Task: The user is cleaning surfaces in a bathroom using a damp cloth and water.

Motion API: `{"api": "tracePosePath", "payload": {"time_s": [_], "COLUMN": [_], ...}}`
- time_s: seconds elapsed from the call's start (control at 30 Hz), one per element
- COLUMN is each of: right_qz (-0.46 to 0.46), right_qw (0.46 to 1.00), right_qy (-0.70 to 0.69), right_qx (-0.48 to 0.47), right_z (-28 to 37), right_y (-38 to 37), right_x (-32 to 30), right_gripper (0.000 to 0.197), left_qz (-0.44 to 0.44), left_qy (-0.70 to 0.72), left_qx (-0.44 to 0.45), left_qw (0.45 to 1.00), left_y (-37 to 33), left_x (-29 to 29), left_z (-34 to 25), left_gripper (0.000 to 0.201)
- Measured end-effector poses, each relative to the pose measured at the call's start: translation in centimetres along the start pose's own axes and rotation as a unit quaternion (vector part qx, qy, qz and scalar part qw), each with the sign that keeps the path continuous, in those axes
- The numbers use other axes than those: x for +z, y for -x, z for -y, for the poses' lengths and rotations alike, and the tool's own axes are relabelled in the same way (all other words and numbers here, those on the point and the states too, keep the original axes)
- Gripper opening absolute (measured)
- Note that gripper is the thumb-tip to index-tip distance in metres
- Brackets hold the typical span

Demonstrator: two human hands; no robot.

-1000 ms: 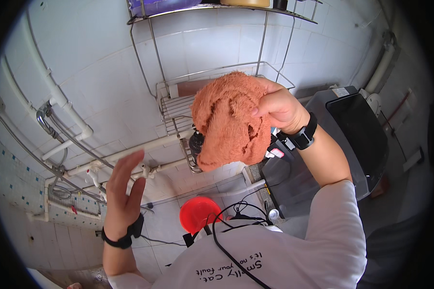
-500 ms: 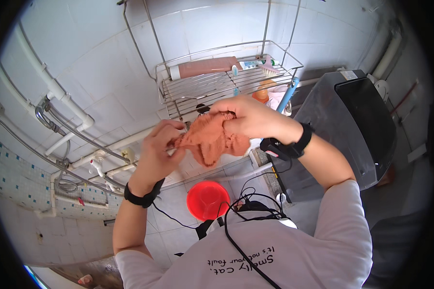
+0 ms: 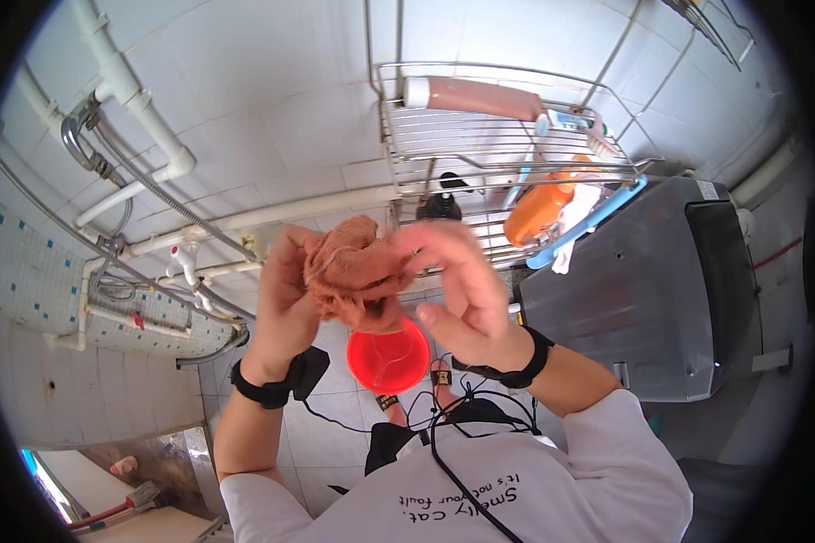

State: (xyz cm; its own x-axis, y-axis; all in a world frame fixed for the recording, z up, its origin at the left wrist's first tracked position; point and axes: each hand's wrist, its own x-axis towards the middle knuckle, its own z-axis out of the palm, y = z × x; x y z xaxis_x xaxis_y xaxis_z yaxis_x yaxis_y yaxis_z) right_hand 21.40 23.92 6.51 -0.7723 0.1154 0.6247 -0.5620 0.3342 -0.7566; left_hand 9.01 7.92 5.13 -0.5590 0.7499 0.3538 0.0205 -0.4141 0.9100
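An orange-brown cloth (image 3: 358, 271), bunched up and fuzzy, hangs in the air before me. My left hand (image 3: 285, 294) grips its left side with the fingers wrapped into the folds. On the other side my right hand (image 3: 462, 294) is open, its thumb spread well away from the curved, slightly blurred fingers. Those fingertips are beside the cloth's right edge; whether they touch it I cannot tell. Below the cloth a red bucket (image 3: 389, 366) stands on the tiled floor, with something clear inside it.
A wire rack (image 3: 480, 136) on the wall bears a pink tube (image 3: 475, 98), an orange bottle (image 3: 536, 210), a dark bottle (image 3: 442, 204) and brushes. To the right stands a grey appliance (image 3: 625, 281). Pipes (image 3: 145, 109) and hoses run along the left wall. Black cables (image 3: 435, 434) cross my shirt.
My right hand has let go of the cloth and opened to its right. The cloth, spread between both hands before, is now bunched in my left hand. The view has shifted.
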Motion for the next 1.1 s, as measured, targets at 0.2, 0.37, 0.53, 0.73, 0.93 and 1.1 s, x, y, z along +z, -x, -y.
{"api": "tracePosePath", "payload": {"time_s": [0.2,0.37,0.53,0.73,0.93,1.1], "right_qz": [0.084,-0.038,-0.075,-0.42,0.027,-0.243], "right_qw": [0.988,0.929,0.874,0.843,0.817,0.893], "right_qy": [-0.04,-0.293,-0.453,-0.334,-0.576,-0.368], "right_qx": [0.121,0.221,0.158,0.034,-0.005,0.087], "right_z": [-0.1,2.8,7.0,6.8,2.5,8.1], "right_y": [0.1,0.2,-2.6,-12.0,-19.9,-19.5], "right_x": [2.1,-2.7,-10.5,-20.9,-23.7,-11.9], "right_gripper": [0.07,0.043,0.038,0.042,0.029,0.025], "left_qz": [0.018,0.103,-0.209,-0.24,-0.179,-0.269], "left_qy": [0.058,-0.258,-0.402,-0.365,-0.393,-0.321], "left_qx": [0.011,-0.007,-0.058,-0.061,-0.074,-0.079], "left_qw": [0.998,0.96,0.889,0.898,0.899,0.904], "left_y": [0.8,1.6,6.5,9.1,10.9,13.7], "left_x": [-0.5,-2.2,-7.0,-5.2,-4.0,-5.4], "left_z": [-1.5,-2.4,2.0,7.0,5.5,5.6], "left_gripper": [0.03,0.034,0.015,0.015,0.017,0.015]}}
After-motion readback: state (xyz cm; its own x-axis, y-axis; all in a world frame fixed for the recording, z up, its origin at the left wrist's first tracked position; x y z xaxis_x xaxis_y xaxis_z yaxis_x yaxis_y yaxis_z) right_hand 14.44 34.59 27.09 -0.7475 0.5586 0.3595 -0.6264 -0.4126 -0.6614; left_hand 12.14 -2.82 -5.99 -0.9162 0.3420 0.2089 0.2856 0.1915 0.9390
